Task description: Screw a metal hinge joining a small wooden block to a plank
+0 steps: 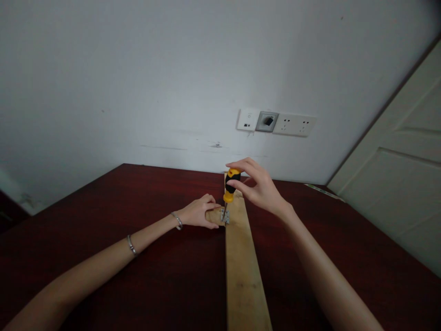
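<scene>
My right hand grips the yellow and black handle of a screwdriver, fingers curled round its top. The shaft points down, and its tip meets a small metal hinge. One leaf of this hinge lies on a long wooden board, the other on a short wooden block butted against the board's left side. Fingers and thumb of my left hand clasp the block from both sides. Whether a screw sits under the tip is too small to tell.
Board and block lie on a dark red table that meets a pale wall. Wall sockets are set above the table's back edge. A white panelled door stands at the right, near a thin strip on the table.
</scene>
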`<move>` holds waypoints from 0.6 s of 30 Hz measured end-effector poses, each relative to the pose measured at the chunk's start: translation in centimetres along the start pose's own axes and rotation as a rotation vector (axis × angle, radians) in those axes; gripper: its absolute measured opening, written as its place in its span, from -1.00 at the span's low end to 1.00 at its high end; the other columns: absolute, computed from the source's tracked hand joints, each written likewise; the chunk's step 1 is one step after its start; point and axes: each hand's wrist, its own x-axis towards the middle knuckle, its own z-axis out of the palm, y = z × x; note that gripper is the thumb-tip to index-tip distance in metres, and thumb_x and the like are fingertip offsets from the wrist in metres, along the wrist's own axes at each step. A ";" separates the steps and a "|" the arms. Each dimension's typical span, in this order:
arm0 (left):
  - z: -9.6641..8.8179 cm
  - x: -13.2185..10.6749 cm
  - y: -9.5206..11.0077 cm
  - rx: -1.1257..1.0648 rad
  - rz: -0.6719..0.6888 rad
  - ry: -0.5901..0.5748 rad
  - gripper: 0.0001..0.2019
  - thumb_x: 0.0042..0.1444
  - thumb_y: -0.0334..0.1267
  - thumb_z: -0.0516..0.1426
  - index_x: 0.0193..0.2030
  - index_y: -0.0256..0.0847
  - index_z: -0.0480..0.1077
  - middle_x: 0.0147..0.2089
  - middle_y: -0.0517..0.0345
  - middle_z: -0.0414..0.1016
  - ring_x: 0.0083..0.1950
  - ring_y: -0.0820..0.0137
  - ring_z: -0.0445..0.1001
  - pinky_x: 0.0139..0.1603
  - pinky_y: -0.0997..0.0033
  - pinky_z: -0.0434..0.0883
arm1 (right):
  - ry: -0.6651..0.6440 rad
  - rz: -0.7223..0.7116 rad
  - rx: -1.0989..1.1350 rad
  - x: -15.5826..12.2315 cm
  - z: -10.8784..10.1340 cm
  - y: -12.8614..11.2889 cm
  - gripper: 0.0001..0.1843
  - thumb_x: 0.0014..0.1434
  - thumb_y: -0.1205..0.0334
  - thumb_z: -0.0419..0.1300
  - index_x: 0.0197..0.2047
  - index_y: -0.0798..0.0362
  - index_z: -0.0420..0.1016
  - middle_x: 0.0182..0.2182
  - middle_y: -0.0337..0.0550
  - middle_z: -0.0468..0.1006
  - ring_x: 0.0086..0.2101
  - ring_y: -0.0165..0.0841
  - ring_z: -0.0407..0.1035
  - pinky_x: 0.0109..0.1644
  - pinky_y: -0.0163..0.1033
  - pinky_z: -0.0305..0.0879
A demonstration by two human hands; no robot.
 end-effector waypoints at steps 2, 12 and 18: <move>0.0 0.0 0.0 0.012 -0.007 0.001 -0.34 -0.18 0.06 0.29 0.09 -0.16 0.36 -0.06 0.00 0.28 -0.04 0.21 0.32 0.00 0.20 0.35 | 0.015 0.016 -0.010 0.0 0.2 0.1 -0.62 0.09 0.07 0.22 -0.01 -0.07 0.40 -0.18 -0.09 0.36 -0.22 -0.32 0.32 -0.47 -0.34 0.41; -0.1 0.0 0.1 -0.014 -0.013 -0.005 -0.35 -0.18 0.04 0.30 0.09 -0.13 0.36 -0.06 0.01 0.29 -0.04 0.22 0.32 -0.02 0.22 0.36 | -0.068 0.040 0.083 -0.3 -0.4 0.2 -0.56 0.15 0.27 0.09 0.13 -0.10 0.29 -0.04 -0.08 0.37 -0.17 -0.29 0.36 -0.49 -0.34 0.44; 0.0 0.0 0.0 -0.003 -0.011 -0.003 -0.34 -0.17 0.06 0.29 0.10 -0.15 0.36 -0.06 0.00 0.28 -0.05 0.22 0.32 -0.01 0.22 0.36 | 0.018 -0.003 0.012 0.0 0.1 0.4 -0.67 0.09 0.10 0.22 -0.05 -0.04 0.40 -0.16 -0.10 0.43 -0.21 -0.32 0.37 -0.52 -0.39 0.42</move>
